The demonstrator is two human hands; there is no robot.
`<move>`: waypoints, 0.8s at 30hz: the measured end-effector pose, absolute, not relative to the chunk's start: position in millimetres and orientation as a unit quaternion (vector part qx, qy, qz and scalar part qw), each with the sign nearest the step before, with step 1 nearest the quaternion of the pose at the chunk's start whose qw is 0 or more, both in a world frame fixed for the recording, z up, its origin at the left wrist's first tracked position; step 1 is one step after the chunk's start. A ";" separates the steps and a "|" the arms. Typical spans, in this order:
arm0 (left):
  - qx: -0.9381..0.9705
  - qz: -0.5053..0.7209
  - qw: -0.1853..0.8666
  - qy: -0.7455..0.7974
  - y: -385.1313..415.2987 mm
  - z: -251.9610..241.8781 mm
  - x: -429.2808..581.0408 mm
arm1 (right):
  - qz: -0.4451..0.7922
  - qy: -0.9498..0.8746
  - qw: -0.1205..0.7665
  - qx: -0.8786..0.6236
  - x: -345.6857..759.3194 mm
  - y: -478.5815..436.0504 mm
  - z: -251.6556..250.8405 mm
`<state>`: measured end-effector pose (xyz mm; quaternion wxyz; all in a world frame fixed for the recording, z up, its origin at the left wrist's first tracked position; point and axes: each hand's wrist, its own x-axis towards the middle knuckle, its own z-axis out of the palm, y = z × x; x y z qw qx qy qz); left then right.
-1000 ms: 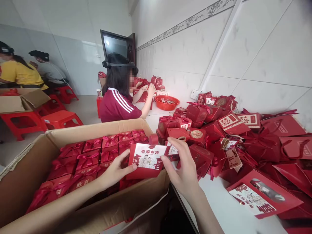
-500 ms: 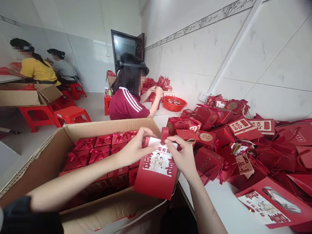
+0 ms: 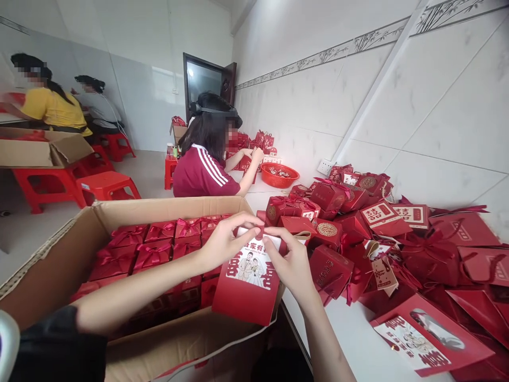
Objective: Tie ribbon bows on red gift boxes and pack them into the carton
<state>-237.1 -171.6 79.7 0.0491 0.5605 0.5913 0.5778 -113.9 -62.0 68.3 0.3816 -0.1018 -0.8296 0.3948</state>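
A red gift box [image 3: 244,300] with a white panel showing a bride and groom hangs between my hands, above the near right edge of a cardboard carton. My left hand [image 3: 228,239] pinches its top at the left of a small red strap. On the other side, my right hand [image 3: 288,257] grips the top right, thumb on the white panel and fingers behind. The red strap [image 3: 260,217] stands up between my fingertips. Part of the box top is hidden by my fingers.
The open carton [image 3: 131,209] holds rows of red boxes with ribbons. Many red boxes [image 3: 334,196] are piled on the white table [image 3: 334,339] at right. A person in maroon [image 3: 202,170] sits ahead, beside a red basin [image 3: 279,175]. Two people and red stools [image 3: 109,185] are at left.
Both hands and the box have shifted slightly left in view. My fingers have closed in around the strap, which now stands lower, and the top of the white panel is bent more.
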 end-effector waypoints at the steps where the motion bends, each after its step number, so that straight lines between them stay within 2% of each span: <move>1: 0.557 0.577 0.047 0.596 -171.4 79.4 -236.8 | 0.402 -0.828 0.375 -0.114 -113.8 -62.4 67.2; 10: 0.591 0.534 0.044 0.603 -179.0 76.6 -239.8 | 0.436 -0.819 0.353 -0.123 -116.7 -63.9 62.7; 24: 0.580 0.544 0.059 0.603 -181.0 79.1 -234.1 | 0.447 -0.806 0.367 -0.122 -116.5 -69.6 62.3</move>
